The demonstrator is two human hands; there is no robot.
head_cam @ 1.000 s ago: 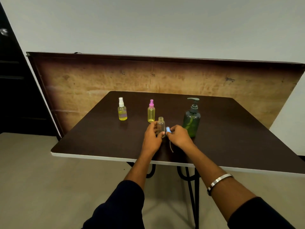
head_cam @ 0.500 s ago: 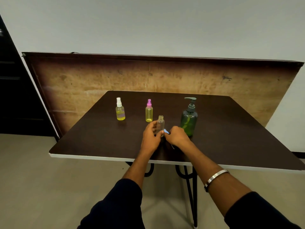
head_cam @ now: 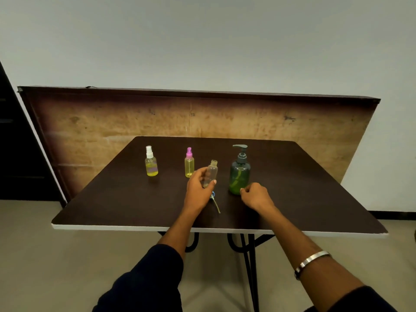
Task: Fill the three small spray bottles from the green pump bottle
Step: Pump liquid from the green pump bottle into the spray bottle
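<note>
Holding an uncapped spray bottle beside the green pump bottle

Spreading widest is the dark brown surface point(head_cam: 315, 188), white along its near edge, with a worn wooden board point(head_cam: 112, 127) leaning against the wall behind it. On it, the green pump bottle point(head_cam: 239, 176) is the largest container: translucent green with a grey pump head, upright, its dip tube visible inside; how full it is cannot be read.

Next in size are the hands. The left hand point(head_cam: 199, 191) curls its thumb and fingers round the clear spray bottle point(head_cam: 211, 173), which is upright, uncapped at its threaded neck, and looks empty. The right hand point(head_cam: 255, 195) sits just beside the pump bottle's base, fingers loosely curled and holding nothing. A metal bangle point(head_cam: 311, 262) circles that wrist.

Further left stand two capped bottles, well apart from each other: the white-capped spray bottle point(head_cam: 151, 164), filled with yellow liquid to around its shoulder, and the slimmer pink-capped spray bottle point(head_cam: 189, 165), also yellow inside.

Smallest, the blue spray cap point(head_cam: 213, 195) lies on the surface just below the left hand, its thin tube trailing toward the near edge.
</note>
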